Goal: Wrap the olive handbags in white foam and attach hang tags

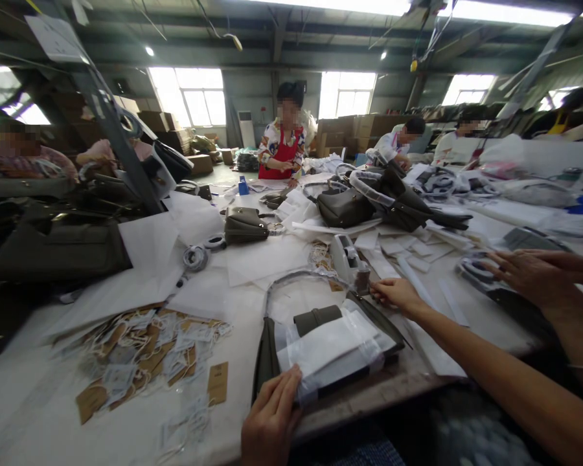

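Observation:
A dark olive handbag (267,353) stands at the table's front edge, its looped handle wrapped in clear film. White wrapping paper (337,346) covers much of its front. My left hand (273,414) grips the lower left corner of the bag, fingers together over the paper; its thumb is hidden. Beyond the bag stands a grey tape dispenser (347,262). At the dispenser's front end, my right hand (393,294) is closed in a pinch on the tape, whose thin end is hard to make out.
Brown tags with cords and small clear packets (146,356) lie in a pile at left. A co-worker's hands (529,275) are on another bag at right. More handbags (245,223) and paper sheets (267,259) spread behind. A person in a red apron (282,152) stands across the table.

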Demonstrator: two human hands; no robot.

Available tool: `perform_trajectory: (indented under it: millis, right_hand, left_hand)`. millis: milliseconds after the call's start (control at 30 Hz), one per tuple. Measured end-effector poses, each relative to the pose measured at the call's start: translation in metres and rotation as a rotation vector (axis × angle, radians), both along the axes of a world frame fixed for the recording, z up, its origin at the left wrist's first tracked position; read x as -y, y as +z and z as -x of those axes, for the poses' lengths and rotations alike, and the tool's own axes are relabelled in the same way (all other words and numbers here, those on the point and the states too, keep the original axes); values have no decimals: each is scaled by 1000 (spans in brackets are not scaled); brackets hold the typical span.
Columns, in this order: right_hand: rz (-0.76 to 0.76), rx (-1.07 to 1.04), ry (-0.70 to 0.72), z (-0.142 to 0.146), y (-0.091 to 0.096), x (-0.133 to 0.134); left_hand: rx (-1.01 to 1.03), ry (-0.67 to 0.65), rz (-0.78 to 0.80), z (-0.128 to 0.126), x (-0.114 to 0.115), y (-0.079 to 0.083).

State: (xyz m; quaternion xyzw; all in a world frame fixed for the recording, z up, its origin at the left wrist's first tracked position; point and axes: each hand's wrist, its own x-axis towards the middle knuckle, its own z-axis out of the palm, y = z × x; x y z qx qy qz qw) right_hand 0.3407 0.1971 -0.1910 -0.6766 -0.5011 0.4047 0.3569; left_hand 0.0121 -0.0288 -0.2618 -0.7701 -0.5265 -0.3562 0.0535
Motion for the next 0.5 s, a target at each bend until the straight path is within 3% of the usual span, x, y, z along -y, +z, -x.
perform_trajectory:
  millis: [133, 267, 400, 500]
  right_hand:
    - [-77, 235, 91, -9, 9, 5]
    - [-267, 437, 220, -18, 27, 33]
    - [-585, 727, 642, -6, 52, 67]
    - [-688, 777, 1018, 29, 76, 88]
  left_hand:
    - [15, 5, 18, -1, 0, 3]
    - [56, 4, 25, -4, 1, 9]
    - [115, 32, 77, -5, 3, 13]
    - [154, 47, 115, -7, 5, 14]
